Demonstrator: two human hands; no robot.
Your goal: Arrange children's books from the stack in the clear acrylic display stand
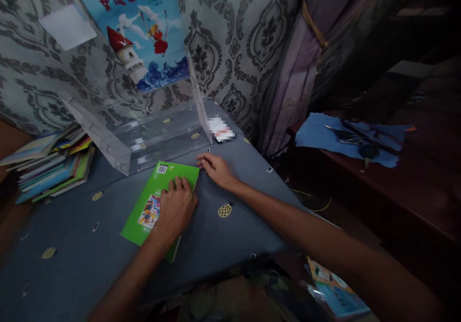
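A green book (144, 206) lies on the grey table cover, with a barcode near its far edge and a colourful picture partly hidden by my left hand. My left hand (177, 204) rests palm down on the cover, its fingers lying on the surface and its thumb side by the book's right edge. Just off the far right corner, my right hand (215, 169) is on its side with fingers loosely bent and a little apart; nothing shows in it. Behind the book stands a clear plastic rack (118, 154) with upright side panels.
Several stacked books (54, 168) sit at the left. A blurred white item (220, 129) lies right of the rack. A blue cloth (320, 134) with keys is on a dark red surface at right. A fairy-tale poster (158, 43) hangs against the patterned wall.
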